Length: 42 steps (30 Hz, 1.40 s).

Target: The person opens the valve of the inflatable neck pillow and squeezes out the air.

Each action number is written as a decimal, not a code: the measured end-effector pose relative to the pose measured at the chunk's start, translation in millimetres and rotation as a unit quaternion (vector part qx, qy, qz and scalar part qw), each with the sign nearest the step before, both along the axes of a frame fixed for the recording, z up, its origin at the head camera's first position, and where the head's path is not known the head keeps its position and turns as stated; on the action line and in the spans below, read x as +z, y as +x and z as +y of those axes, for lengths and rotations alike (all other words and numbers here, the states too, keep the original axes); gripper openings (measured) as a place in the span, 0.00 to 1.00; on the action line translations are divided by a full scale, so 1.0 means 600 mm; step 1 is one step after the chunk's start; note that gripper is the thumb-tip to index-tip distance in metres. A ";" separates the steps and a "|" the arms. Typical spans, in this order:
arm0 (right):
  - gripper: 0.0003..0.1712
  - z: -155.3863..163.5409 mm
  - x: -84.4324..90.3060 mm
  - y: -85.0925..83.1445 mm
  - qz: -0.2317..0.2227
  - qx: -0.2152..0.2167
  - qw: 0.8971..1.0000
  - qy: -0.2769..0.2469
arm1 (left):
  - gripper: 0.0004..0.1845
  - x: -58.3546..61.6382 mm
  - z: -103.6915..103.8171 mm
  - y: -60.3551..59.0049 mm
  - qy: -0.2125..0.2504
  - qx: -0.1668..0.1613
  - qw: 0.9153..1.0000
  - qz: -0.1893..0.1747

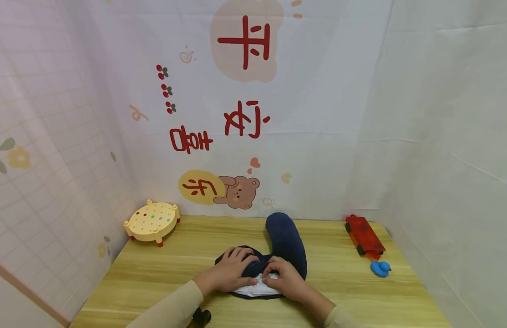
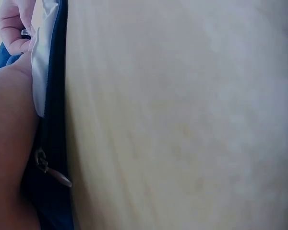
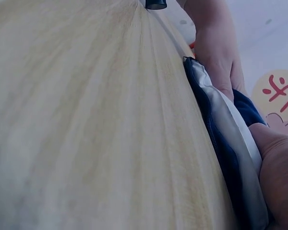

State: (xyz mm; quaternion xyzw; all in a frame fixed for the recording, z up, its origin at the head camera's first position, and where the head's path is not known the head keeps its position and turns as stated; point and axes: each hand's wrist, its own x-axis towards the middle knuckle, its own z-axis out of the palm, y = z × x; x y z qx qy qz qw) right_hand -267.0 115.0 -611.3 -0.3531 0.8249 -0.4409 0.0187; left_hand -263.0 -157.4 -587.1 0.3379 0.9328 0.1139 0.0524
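A navy U-shaped neck pillow (image 1: 287, 241) lies on the table, its near side unzipped so that white inner fabric (image 1: 259, 289) shows. Spread across the pillow's left end, my left hand (image 1: 230, 271) presses on it, the thumb over the white fabric. My right hand (image 1: 287, 279) pinches at the opening with thumb and forefinger, seemingly on the white fabric. A small pale bit (image 2: 25, 32) shows between those fingers in the left wrist view; what it is I cannot tell. The zipper pull (image 2: 59, 177) hangs at one end of the opening, apart from the right hand's fingers.
A round cream pegboard stool (image 1: 153, 222) stands at the back left. On the right are a red toy car (image 1: 364, 237) and a blue toy duck (image 1: 380, 269). A small black object (image 1: 202, 316) lies near the front edge. Printed cloth walls surround the wooden table (image 1: 343, 291).
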 end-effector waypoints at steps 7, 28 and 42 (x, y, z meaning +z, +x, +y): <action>0.08 0.001 0.003 0.001 0.001 0.004 1.000 -0.001 | 0.39 0.008 0.005 0.005 -0.014 0.007 1.000 0.000; 0.10 0.003 0.003 0.005 0.020 -0.003 1.000 0.011 | 0.38 0.006 0.007 0.005 0.003 0.000 1.000 -0.003; 0.09 0.000 -0.002 -0.002 0.013 0.000 1.000 0.021 | 0.26 0.018 -0.007 -0.012 0.084 -0.006 0.996 0.006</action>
